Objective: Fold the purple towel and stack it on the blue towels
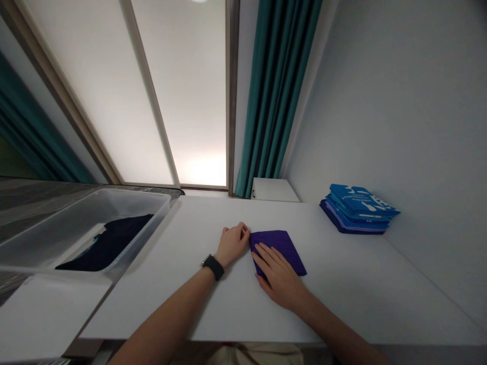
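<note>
A folded purple cloth [279, 243], roughly square, lies flat on the white table [152, 309]. Stretched out across its lower left part, my right hand [279, 279] rests palm down with the fingers slightly apart. My left hand [234, 244], with a black watch [213, 267] on the wrist, is at the cloth's upper left corner. Its thumb and fingers are curled into a pinch there; the exact grip on the edge is small and partly hidden.
Folded blue and purple cloths with white print form a stack [359, 208] near the right wall. To the left stands a translucent plastic bin [23, 246] holding a dark navy cloth [117, 243]. A white cabinet [274, 189] and teal curtain [281, 91] are beyond the table.
</note>
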